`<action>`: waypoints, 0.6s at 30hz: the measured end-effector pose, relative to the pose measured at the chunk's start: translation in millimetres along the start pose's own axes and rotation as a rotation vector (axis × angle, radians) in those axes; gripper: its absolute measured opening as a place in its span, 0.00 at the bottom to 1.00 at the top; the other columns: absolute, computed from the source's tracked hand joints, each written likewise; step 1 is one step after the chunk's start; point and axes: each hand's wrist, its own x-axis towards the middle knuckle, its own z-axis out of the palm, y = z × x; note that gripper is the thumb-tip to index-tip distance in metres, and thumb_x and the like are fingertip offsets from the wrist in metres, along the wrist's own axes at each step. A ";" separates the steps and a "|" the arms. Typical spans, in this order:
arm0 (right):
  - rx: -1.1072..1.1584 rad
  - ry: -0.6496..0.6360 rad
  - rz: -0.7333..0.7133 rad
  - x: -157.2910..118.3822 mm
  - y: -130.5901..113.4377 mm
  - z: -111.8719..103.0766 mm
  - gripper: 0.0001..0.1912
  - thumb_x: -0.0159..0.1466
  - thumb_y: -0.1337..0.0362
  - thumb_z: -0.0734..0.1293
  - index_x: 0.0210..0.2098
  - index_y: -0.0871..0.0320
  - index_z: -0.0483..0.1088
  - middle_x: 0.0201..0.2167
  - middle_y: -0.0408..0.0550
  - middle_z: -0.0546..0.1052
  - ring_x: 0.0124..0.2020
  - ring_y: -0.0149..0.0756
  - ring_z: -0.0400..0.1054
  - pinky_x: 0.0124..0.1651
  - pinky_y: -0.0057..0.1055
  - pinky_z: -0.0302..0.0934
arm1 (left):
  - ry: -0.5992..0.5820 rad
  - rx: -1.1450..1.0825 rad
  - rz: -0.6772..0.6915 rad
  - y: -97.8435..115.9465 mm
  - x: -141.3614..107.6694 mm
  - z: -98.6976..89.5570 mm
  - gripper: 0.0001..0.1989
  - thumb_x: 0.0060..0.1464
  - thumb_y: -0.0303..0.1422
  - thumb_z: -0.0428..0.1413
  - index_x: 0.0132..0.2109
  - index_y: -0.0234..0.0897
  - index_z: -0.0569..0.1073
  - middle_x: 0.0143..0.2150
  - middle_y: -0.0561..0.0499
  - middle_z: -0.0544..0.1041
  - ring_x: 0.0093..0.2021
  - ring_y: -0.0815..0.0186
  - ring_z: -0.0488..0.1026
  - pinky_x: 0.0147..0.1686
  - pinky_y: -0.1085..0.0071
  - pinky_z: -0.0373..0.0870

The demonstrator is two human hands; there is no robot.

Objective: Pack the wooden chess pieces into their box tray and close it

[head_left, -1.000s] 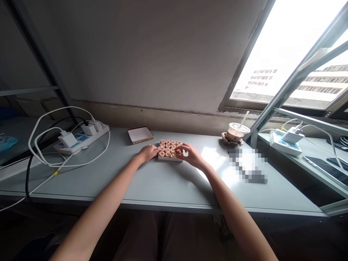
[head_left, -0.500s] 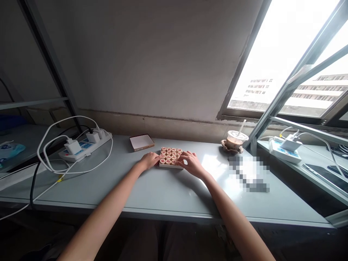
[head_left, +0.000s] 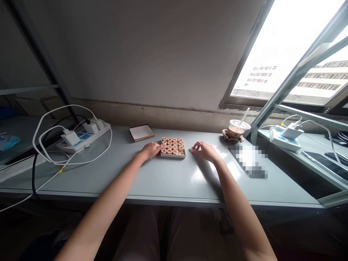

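Observation:
A shallow open box (head_left: 174, 156) on the desk holds round wooden Chinese chess pieces (head_left: 172, 143) in rows, most marked with red characters. The piece in its near right corner sits lower and bears a dark character. My left hand (head_left: 149, 150) grips the box's left edge, fingers together. To the right of the box, apart from it, my right hand (head_left: 205, 150) pinches one Chinese chess piece (head_left: 192, 149) at the desk surface; its fingers partly cover the piece. The box lid (head_left: 142, 132) lies upturned behind my left hand.
On the left, a power strip (head_left: 84, 137) with plugs and looping white cables lies on the grey desk (head_left: 163, 181). A lidded drink cup (head_left: 236, 129) in a carton holder stands at the back right. In front of it lies a blurred flat object (head_left: 251, 161).
My right hand has moved right, from the box's near right corner to the desk beside it, with a chess piece. My left hand stays at the box's left edge. The view has shifted slightly.

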 end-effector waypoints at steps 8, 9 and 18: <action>0.257 0.012 -0.064 -0.4 -19.6 -7.0 0.13 0.58 0.52 0.64 0.34 0.54 0.70 0.36 0.46 0.74 0.34 0.36 0.66 0.40 0.34 0.57 | 0.290 -0.379 -0.036 -19.1 15.6 1.3 0.33 0.60 0.49 0.27 0.27 0.35 0.68 0.15 0.53 0.64 0.20 0.69 0.65 0.28 0.73 0.61; 0.352 0.008 -0.099 -0.6 -21.5 -8.8 0.13 0.58 0.52 0.64 0.36 0.54 0.70 0.37 0.46 0.74 0.35 0.37 0.65 0.39 0.33 0.58 | 0.424 -0.369 -0.079 -23.6 17.5 0.8 0.30 0.61 0.48 0.29 0.33 0.35 0.69 0.18 0.53 0.68 0.22 0.68 0.67 0.29 0.73 0.63; 0.564 -0.142 -0.273 -2.1 -40.1 -4.4 0.14 0.55 0.56 0.68 0.41 0.52 0.72 0.41 0.47 0.71 0.43 0.39 0.63 0.44 0.34 0.58 | 0.496 0.337 -0.255 -52.2 14.0 15.2 0.19 0.57 0.35 0.50 0.53 0.31 0.66 0.58 0.36 0.65 0.61 0.51 0.56 0.61 0.48 0.45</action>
